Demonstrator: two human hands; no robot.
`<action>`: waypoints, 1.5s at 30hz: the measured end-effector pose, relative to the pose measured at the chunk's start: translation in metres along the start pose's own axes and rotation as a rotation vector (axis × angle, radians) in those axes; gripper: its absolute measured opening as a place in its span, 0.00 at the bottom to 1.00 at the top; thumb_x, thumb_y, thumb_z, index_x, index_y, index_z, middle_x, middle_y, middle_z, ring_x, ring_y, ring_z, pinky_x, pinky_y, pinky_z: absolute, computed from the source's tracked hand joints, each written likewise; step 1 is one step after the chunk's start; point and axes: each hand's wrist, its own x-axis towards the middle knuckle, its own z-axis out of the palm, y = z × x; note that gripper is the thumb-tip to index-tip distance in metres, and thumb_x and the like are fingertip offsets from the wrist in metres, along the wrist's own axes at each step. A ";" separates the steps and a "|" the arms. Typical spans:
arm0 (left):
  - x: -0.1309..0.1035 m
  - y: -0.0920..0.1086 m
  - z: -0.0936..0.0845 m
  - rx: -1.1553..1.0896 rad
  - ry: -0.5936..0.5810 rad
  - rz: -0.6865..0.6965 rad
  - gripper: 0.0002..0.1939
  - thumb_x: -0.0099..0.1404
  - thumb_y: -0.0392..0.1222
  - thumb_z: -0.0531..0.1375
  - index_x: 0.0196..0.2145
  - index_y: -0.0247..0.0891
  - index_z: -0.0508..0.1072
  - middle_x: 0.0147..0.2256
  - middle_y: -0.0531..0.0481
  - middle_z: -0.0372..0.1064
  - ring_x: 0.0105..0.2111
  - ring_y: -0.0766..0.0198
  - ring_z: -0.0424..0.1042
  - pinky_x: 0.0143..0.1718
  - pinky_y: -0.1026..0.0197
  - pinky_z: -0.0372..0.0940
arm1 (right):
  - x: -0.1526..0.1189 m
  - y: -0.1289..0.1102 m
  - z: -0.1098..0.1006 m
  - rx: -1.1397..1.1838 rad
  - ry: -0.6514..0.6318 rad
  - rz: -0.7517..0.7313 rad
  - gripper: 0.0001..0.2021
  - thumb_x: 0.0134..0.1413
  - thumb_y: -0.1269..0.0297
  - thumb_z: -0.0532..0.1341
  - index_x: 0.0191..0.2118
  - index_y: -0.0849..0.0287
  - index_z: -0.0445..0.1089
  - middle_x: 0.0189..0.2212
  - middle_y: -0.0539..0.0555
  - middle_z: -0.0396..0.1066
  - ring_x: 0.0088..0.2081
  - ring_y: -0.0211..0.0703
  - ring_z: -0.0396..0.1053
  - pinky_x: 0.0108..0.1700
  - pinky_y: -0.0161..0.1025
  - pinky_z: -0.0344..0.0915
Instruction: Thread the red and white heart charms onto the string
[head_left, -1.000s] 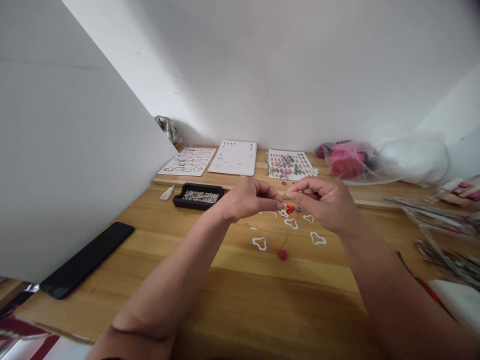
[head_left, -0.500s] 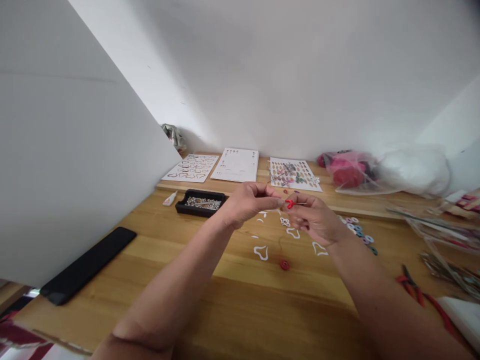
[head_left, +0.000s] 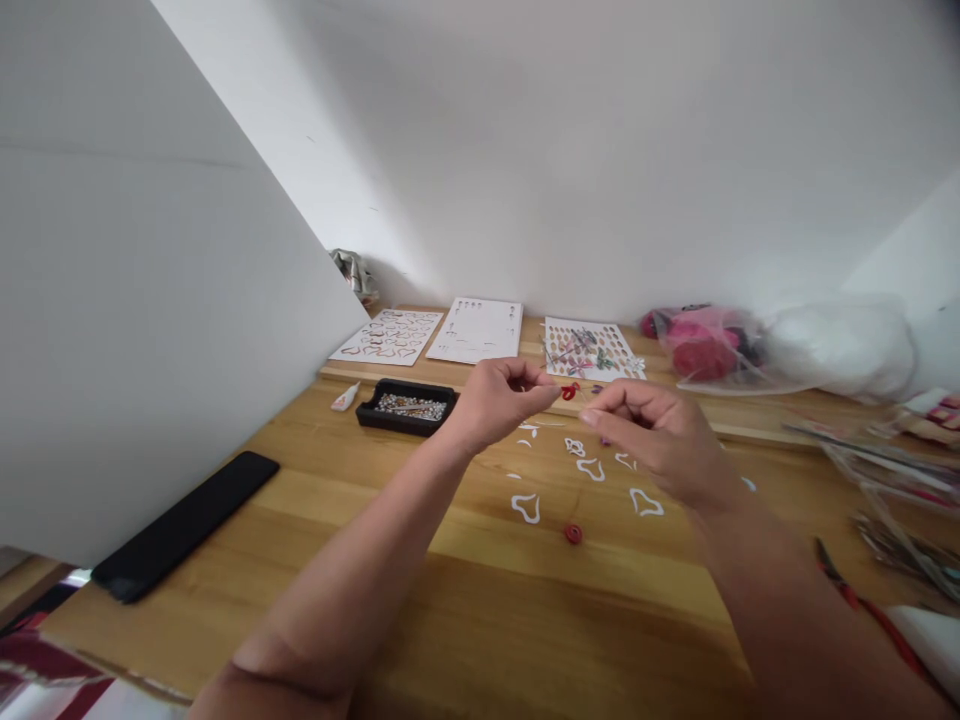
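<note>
My left hand [head_left: 508, 402] is raised over the worktable, thumb and forefinger pinched on a small red looped piece [head_left: 570, 392]. Just to its right, my right hand [head_left: 652, 430] has thumb and fingertips closed together on a thin thread that runs from the red piece. The thread is so fine that its path is hard to follow. Below the hands, a small red bobbin [head_left: 574, 534] lies on the wood. Several white wavy cut-out shapes [head_left: 526, 508] are scattered around it.
A black tray of beads [head_left: 405, 405] and a white glue tube [head_left: 345, 397] stand left. Three patterned sheets, one being a white sheet [head_left: 480, 335], lie along the back ledge. Pliers [head_left: 836, 575] and plastic bags [head_left: 832, 345] are right; a long black object [head_left: 187, 525] is far left.
My right hand has drawn away from my left, to the right, opening a gap between them. The red piece stays at my left fingertips. The view has shifted slightly.
</note>
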 end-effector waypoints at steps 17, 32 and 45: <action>-0.008 0.007 -0.003 -0.075 -0.401 0.030 0.09 0.56 0.43 0.68 0.31 0.35 0.78 0.30 0.48 0.75 0.28 0.69 0.68 0.30 0.64 0.61 | 0.014 0.013 -0.015 0.082 -0.027 0.029 0.11 0.51 0.54 0.69 0.27 0.55 0.74 0.17 0.46 0.57 0.20 0.34 0.49 0.22 0.37 0.44; -0.001 0.000 -0.001 -0.257 -0.139 0.013 0.09 0.55 0.41 0.70 0.28 0.35 0.75 0.25 0.54 0.69 0.23 0.74 0.60 0.27 0.65 0.55 | 0.010 0.018 0.022 0.496 -0.068 0.323 0.12 0.41 0.60 0.72 0.24 0.57 0.69 0.14 0.42 0.56 0.16 0.29 0.47 0.20 0.33 0.43; -0.002 -0.002 -0.003 0.160 -0.149 0.061 0.07 0.56 0.42 0.66 0.28 0.34 0.77 0.25 0.50 0.72 0.24 0.70 0.63 0.25 0.64 0.56 | -0.001 -0.001 0.007 -0.113 0.082 -0.021 0.07 0.55 0.62 0.65 0.28 0.56 0.73 0.15 0.44 0.55 0.18 0.32 0.49 0.20 0.36 0.42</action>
